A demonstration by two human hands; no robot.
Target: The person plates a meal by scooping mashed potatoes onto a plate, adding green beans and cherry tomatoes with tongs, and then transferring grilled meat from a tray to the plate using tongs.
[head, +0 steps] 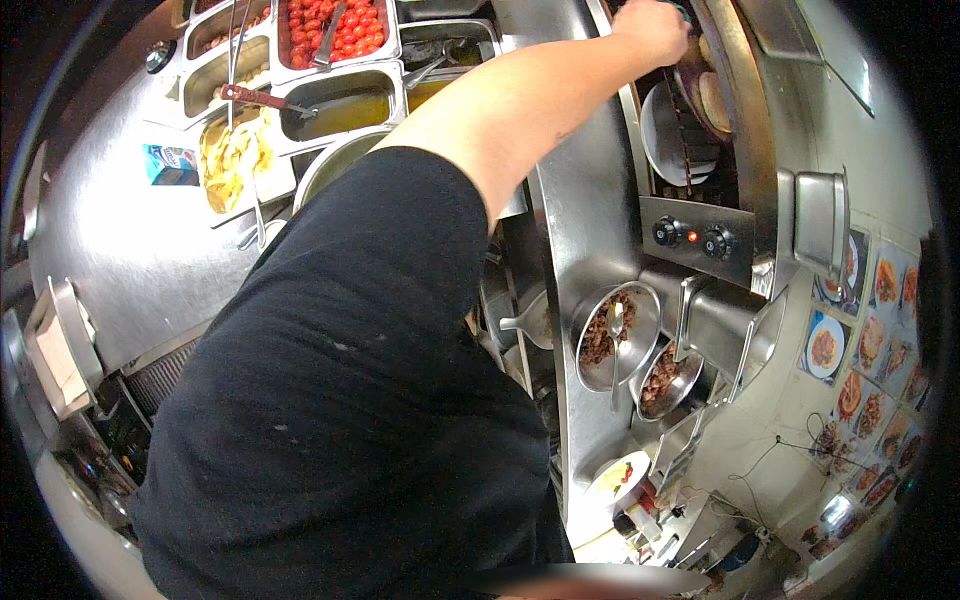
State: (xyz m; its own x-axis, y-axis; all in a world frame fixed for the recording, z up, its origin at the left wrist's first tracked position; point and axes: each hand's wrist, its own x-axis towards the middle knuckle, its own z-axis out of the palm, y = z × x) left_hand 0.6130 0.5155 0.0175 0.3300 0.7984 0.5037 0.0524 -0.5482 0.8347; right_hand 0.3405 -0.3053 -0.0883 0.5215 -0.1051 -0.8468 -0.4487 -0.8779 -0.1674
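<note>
My left arm reaches out to the top edge. My left hand (651, 31) is curled at the opening of a steel countertop heating appliance (697, 214). A scrap of teal shows at its fingertips; I cannot tell if they hold it. Beside the hand, pale bread-like rounds (712, 101) lie inside the appliance. A white plate (660, 142) sits partly behind a dark wire rack (691, 161). Between two black knobs on the appliance's front, a red lamp (692, 237) glows. My right hand is out of view.
Cherry tomatoes (360, 34), yellow slices (232, 161) and a pan of oil-like liquid (337, 109) stand on the left steel counter (135, 300). Bowls of chopped meat (600, 337) (660, 382) and a garnished plate (619, 476) are on the right counter (585, 225). Food photos (825, 345) hang on the wall.
</note>
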